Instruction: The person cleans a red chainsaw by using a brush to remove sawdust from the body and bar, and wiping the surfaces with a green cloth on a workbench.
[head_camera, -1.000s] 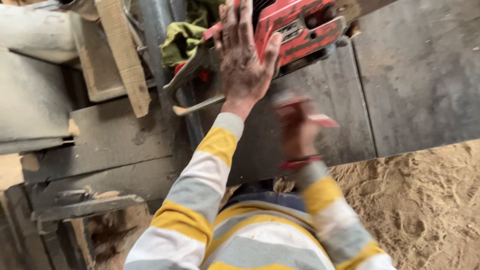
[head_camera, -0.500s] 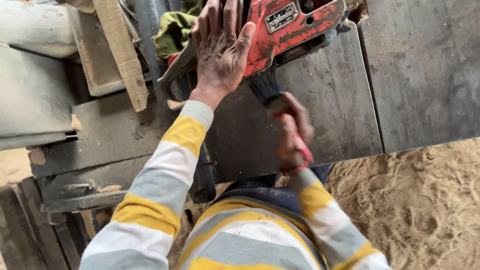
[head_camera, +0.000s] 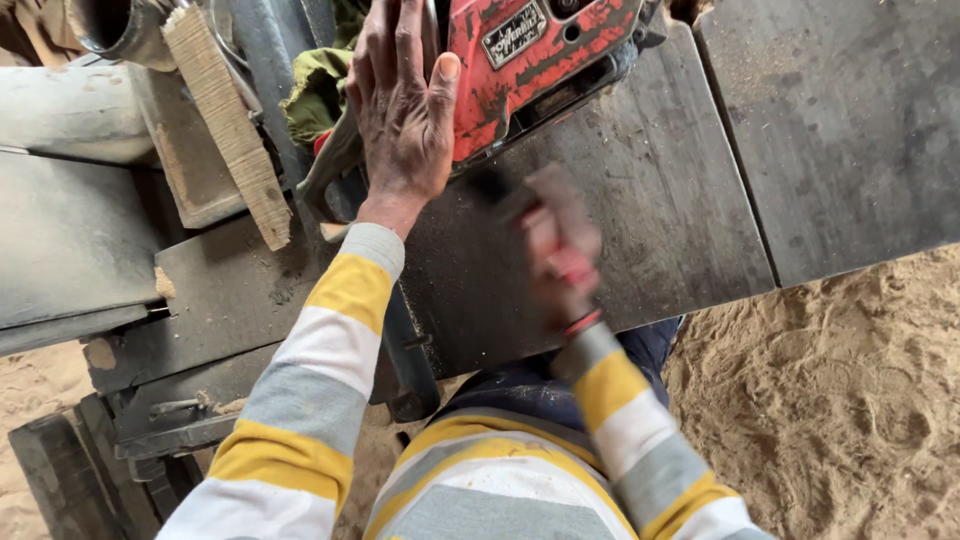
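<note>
While my left hand (head_camera: 405, 110) is lying flat with fingers spread on the red saw body (head_camera: 520, 60), it is pressing down on it rather than gripping anything. I am seeing my right hand (head_camera: 558, 245) blurred just below the saw, fingers wrapped around a red-handled brush (head_camera: 520, 205); the dark bristles are showing faintly at the saw's lower edge, though I cannot tell whether they are touching it. The saw is sitting at the top of the view on a dark grey bench (head_camera: 650, 200), tilted, with its near edge close to my left thumb.

A green rag (head_camera: 315, 90) is bunching just left of my left hand, partly under the saw's grey handle (head_camera: 335, 165). A rough wood strip (head_camera: 225, 120) is leaning farther left, beside a grey block (head_camera: 70, 110). 1 seam is splitting the bench into 2 slabs (head_camera: 860, 120) on the right.

Sawdust (head_camera: 830, 400) is covering the ground below the bench, and dark planks (head_camera: 80, 470) are lying at the lower left.
</note>
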